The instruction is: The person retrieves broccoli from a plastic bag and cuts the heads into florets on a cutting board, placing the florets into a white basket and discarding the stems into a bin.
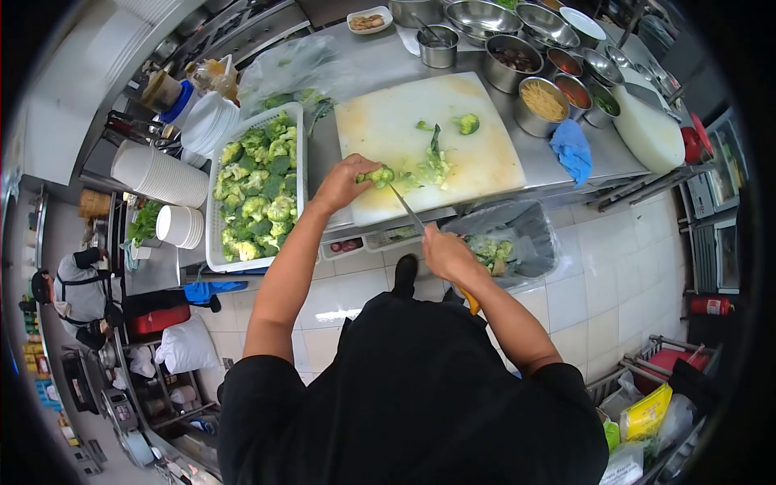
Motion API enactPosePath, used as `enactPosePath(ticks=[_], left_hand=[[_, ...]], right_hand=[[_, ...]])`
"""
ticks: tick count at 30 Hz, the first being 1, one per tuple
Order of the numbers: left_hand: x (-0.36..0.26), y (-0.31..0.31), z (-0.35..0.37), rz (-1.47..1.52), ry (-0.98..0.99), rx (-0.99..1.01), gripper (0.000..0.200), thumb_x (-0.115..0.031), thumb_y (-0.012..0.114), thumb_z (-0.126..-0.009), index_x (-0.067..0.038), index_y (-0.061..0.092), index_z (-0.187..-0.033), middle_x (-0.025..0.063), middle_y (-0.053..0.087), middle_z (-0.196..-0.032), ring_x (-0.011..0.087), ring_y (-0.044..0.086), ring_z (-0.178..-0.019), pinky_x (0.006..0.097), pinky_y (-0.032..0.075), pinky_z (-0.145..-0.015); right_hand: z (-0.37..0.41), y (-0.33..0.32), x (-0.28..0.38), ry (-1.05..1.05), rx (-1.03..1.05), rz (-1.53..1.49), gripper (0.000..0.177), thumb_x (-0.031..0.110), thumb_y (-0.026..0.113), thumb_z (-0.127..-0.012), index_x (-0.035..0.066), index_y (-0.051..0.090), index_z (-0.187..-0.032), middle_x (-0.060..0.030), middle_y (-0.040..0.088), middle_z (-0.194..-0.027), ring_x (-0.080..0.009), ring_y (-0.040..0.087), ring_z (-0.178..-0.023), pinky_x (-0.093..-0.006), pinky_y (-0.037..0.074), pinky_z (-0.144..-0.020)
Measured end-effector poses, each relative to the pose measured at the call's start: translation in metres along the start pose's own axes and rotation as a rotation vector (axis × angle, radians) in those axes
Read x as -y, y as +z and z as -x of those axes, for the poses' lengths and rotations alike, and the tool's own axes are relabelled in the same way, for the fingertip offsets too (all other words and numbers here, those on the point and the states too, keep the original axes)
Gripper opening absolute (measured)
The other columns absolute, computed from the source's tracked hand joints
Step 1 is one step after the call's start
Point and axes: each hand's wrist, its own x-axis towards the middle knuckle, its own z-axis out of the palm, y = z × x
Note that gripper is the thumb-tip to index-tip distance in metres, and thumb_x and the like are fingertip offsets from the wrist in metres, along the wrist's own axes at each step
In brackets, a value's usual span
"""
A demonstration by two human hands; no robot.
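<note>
My left hand (343,184) is closed on a broccoli piece (381,176) at the left front part of the white cutting board (477,153). My right hand (449,255) grips a knife (406,207) by its handle, the blade pointing up and left with its tip beside that piece. A leafy stem with trimmings (436,166) lies on the board, and a loose floret (466,124) rests farther back. Left of the board, a white basket (302,162) is full of broccoli florets.
Below the board's front edge hangs a clear bag (533,250) with scraps. Metal bowls, a pot (541,107) of yellow strips and a blue cloth (572,152) stand right and behind. Stacked white bowls (162,172) are at left. A person (81,291) is at far left.
</note>
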Motion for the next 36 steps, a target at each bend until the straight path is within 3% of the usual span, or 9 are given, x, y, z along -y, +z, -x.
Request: enactPosePath(ticks=[6, 9, 19, 32, 36], left_hand=[[-0.001, 0.004, 0.004, -0.078, -0.043, -0.034, 0.042, 0.001, 0.074, -0.076, -0.007, 0.071, -0.117, 0.0147, 0.066, -0.096, 0.0325, 0.063, -0.089, 0.0392, 0.051, -0.081], [-0.001, 0.005, 0.004, -0.093, -0.08, -0.02, 0.039, -0.004, 0.073, -0.08, -0.01, 0.07, -0.118, 0.0123, 0.065, -0.101, 0.033, 0.064, -0.094, 0.0413, 0.052, -0.083], [-0.005, 0.008, 0.006, -0.101, -0.072, -0.037, 0.043, -0.005, 0.075, -0.077, -0.007, 0.069, -0.12, 0.0151, 0.066, -0.1, 0.0335, 0.064, -0.092, 0.04, 0.052, -0.083], [-0.004, 0.021, -0.008, -0.313, 0.049, 0.048, 0.064, -0.025, 0.083, -0.071, -0.009, 0.06, -0.128, 0.0114, 0.065, -0.119, 0.0333, 0.057, -0.114, 0.042, 0.05, -0.095], [-0.009, 0.014, -0.008, -0.31, 0.03, 0.091, 0.052, -0.009, 0.072, -0.075, -0.01, 0.062, -0.127, 0.0114, 0.065, -0.121, 0.0332, 0.058, -0.111, 0.0425, 0.051, -0.093]], right_hand=[[-0.013, 0.007, -0.001, -0.013, 0.024, 0.069, 0.023, 0.01, 0.042, -0.095, -0.006, 0.051, -0.108, -0.0345, 0.066, -0.092, -0.0509, 0.065, -0.091, -0.0569, 0.051, -0.082], [-0.02, 0.009, 0.002, -0.033, 0.009, 0.094, 0.022, 0.006, 0.043, -0.092, -0.006, 0.052, -0.108, -0.0348, 0.067, -0.094, -0.0499, 0.066, -0.092, -0.0562, 0.051, -0.082], [-0.032, 0.008, 0.018, -0.063, 0.01, 0.179, 0.023, 0.003, 0.044, -0.089, -0.008, 0.052, -0.108, -0.0345, 0.067, -0.098, -0.0479, 0.067, -0.094, -0.0529, 0.053, -0.084], [-0.064, 0.02, 0.016, -0.038, -0.011, 0.267, 0.021, 0.006, 0.049, -0.089, -0.005, 0.052, -0.107, -0.0309, 0.068, -0.096, -0.0456, 0.069, -0.092, -0.0517, 0.055, -0.082], [-0.066, 0.018, 0.014, -0.093, -0.01, 0.337, 0.022, 0.006, 0.046, -0.09, -0.006, 0.052, -0.108, -0.0312, 0.068, -0.094, -0.0464, 0.068, -0.091, -0.0528, 0.055, -0.081]])
